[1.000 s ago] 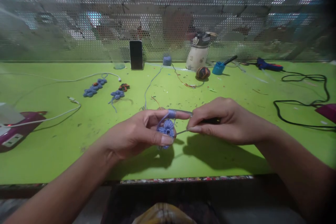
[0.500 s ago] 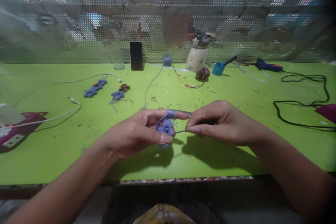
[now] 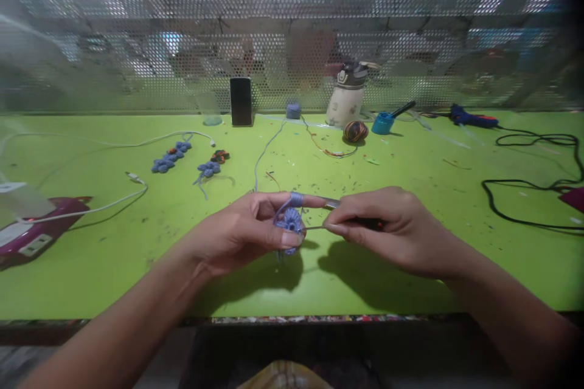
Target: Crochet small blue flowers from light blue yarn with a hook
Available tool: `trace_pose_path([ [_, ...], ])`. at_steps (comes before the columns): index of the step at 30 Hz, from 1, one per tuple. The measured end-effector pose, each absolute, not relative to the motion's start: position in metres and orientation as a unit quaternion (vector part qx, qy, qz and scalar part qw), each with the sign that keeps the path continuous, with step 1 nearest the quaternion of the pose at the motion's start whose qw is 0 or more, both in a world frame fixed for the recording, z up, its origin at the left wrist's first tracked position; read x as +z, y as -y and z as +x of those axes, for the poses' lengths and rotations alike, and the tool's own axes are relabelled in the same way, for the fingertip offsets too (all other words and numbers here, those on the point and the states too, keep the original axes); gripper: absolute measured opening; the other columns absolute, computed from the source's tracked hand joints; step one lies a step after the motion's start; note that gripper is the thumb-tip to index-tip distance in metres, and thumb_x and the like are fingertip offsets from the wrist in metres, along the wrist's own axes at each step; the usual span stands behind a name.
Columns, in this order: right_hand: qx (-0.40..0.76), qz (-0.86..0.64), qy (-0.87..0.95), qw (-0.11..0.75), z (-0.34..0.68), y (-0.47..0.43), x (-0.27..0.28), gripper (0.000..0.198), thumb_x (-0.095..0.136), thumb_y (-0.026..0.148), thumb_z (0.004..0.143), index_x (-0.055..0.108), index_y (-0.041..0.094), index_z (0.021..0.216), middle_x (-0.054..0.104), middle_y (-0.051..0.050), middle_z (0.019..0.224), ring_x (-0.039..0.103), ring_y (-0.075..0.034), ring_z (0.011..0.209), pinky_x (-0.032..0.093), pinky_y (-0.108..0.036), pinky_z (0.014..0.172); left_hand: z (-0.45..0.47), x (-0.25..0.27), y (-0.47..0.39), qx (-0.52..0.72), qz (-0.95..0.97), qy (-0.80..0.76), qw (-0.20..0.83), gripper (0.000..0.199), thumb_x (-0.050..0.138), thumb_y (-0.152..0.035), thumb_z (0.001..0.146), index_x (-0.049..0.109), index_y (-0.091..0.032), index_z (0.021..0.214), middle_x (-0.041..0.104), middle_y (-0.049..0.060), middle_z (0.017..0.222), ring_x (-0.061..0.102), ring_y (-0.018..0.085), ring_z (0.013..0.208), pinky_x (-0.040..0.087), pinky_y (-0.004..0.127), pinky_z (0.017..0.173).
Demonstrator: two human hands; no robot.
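My left hand (image 3: 255, 222) pinches a small blue-purple crochet flower (image 3: 292, 219) between thumb and fingers. Yarn (image 3: 296, 199) of the same colour is wound several times round its outstretched index finger. My right hand (image 3: 378, 225) is closed on a thin crochet hook (image 3: 314, 228), whose tip meets the flower's edge by the left thumb. A grey metal piece (image 3: 333, 202) also shows by the right fingers, near the left index fingertip; its kind is unclear. Something dark with a spot of orange lies partly hidden in the right palm.
Finished crochet flowers (image 3: 171, 157) lie at left. Behind are a phone (image 3: 241, 102), a blue yarn ball (image 3: 293, 111), a bottle (image 3: 347, 97), a multicoloured yarn ball (image 3: 355, 132) and a blue pot (image 3: 383, 123). A glue gun (image 3: 472, 117) lies right, a power strip (image 3: 43, 237) left.
My right hand has shifted slightly down and right, and more of the grey metal piece shows. The left hand keeps its pinch on the flower. The whole view has moved a little.
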State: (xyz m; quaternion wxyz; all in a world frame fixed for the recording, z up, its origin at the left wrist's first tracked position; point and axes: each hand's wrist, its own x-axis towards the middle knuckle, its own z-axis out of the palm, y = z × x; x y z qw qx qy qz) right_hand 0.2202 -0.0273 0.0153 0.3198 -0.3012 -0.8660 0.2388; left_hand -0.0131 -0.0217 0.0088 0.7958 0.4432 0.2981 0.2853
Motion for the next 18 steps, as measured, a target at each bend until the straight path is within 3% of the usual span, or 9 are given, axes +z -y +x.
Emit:
trace_pose_path([
  [9,0.149,-0.236,0.906,0.320,0.2276,0.0275,0.0142,0.015,0.055,0.011,0.092,0.066,0.017,0.084,0.064,-0.001,0.065,0.055,-0.010,0.056,0.038,-0.022,0.054,-0.0097,0.0097,0.0231,0.290,0.432,-0.310,0.795,0.050,0.080,-0.010,0.064,0.072,-0.012,0.114,0.060,0.000,0.069,0.050,0.010,0.062,0.040,0.026,0.065],
  [18,0.217,-0.237,0.887,0.331,0.2252,0.0248,0.0153,0.013,0.060,0.010,0.089,0.070,0.014,0.083,0.067,0.000,0.066,0.057,-0.007,0.055,0.041,-0.017,0.054,-0.0101,0.0107,0.0217,0.291,0.431,-0.322,0.791,0.048,0.081,-0.010,0.062,0.075,-0.013,0.109,0.060,0.000,0.070,0.051,0.010,0.064,0.039,0.023,0.065],
])
